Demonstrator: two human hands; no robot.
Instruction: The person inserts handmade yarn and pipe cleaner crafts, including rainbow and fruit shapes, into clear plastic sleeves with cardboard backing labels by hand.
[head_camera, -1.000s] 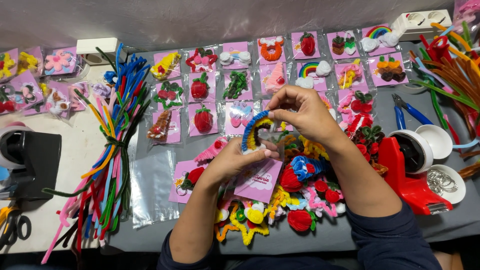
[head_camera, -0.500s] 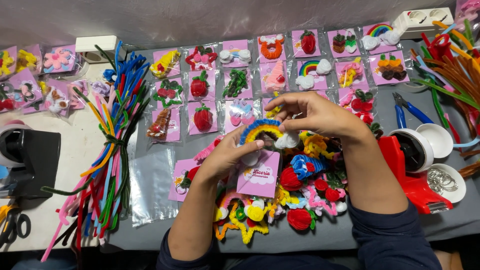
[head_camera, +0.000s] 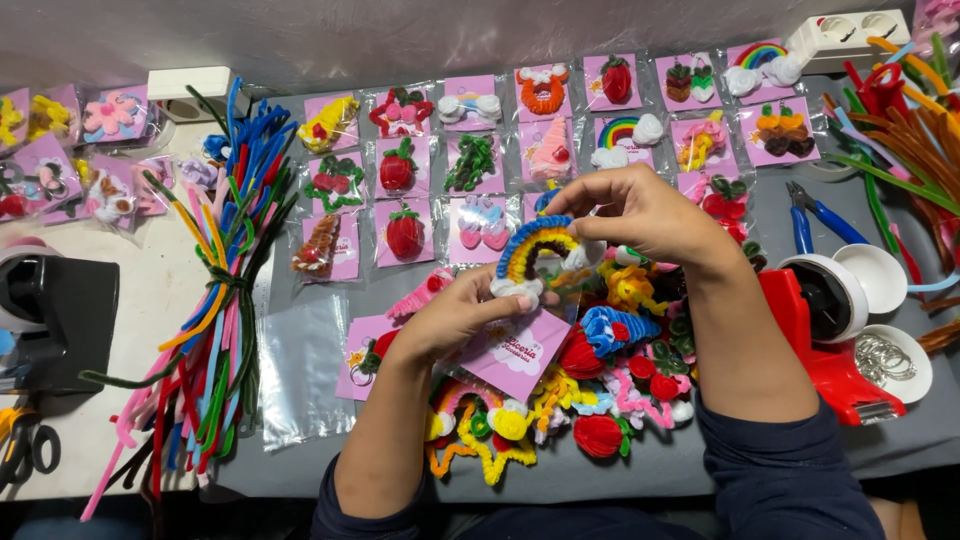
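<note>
Above the heap of fuzzy ornaments (head_camera: 600, 400) at mid-table, a rainbow pipe-cleaner arch (head_camera: 535, 245) is partly hidden by fingers, its right end unclear. The left hand (head_camera: 460, 315) pinches its white cloud end over a pink card (head_camera: 520, 350); the right hand (head_camera: 640, 210) arches over, fingertips gripping the top.

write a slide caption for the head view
Both hands, left hand and right hand, hold a rainbow pipe-cleaner charm above a pink card.

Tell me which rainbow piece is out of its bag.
The rainbow held between the left hand and right hand, over a pink card. The other two rainbows lie bagged on pink cards in the rows.
</note>
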